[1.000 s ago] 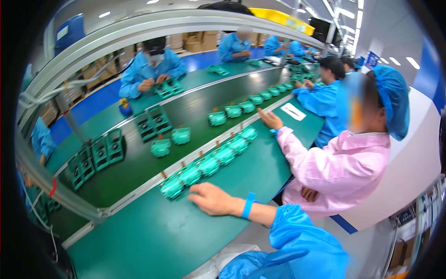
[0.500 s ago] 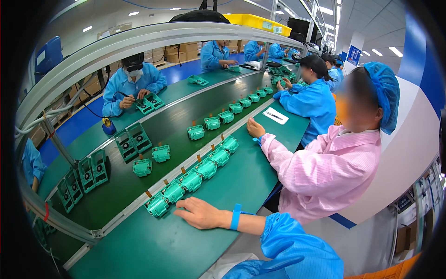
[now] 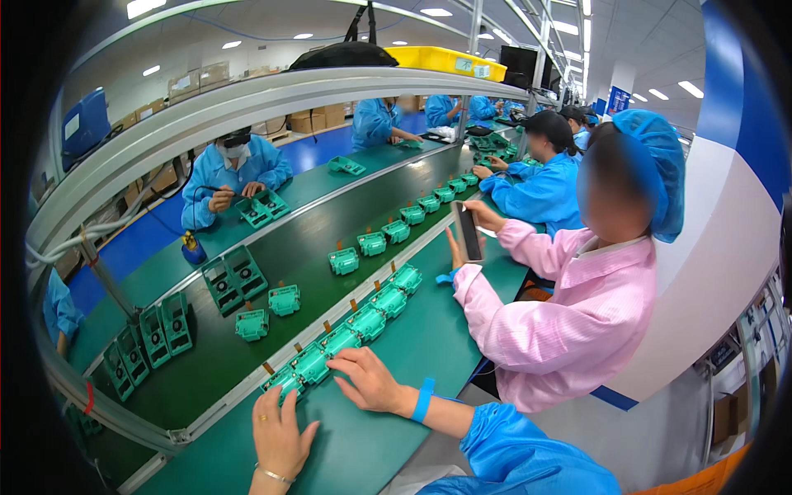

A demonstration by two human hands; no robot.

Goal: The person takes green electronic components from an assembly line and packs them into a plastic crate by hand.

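A row of green plastic housings (image 3: 340,338), each with a short brown ribbon tab, stands along the metal rail at the edge of my green bench. My left hand (image 3: 280,437), with a ring and a bracelet, reaches up to the nearest housing (image 3: 285,383). Its thumb and fingers are spread, and nothing is held. My right hand (image 3: 371,381), a blue band on its wrist, rests by the second housing (image 3: 310,363). Its fingers are loosely bent and apart, with the fingertips at that housing's near side. Whether either hand presses on a housing, I cannot tell.
Beyond the rail, more green housings (image 3: 371,243) and paired frames with round black parts (image 3: 234,279) lie on a dark green belt. A person in pink (image 3: 569,305) sits to my right, holding a phone-like device (image 3: 469,233). Across, a person (image 3: 239,177) holds a soldering iron. A metal beam (image 3: 247,87) spans overhead.
My left hand has come in from the lower edge to the nearest housing. My right hand has shifted slightly right. The person in pink has lifted a phone-like device.
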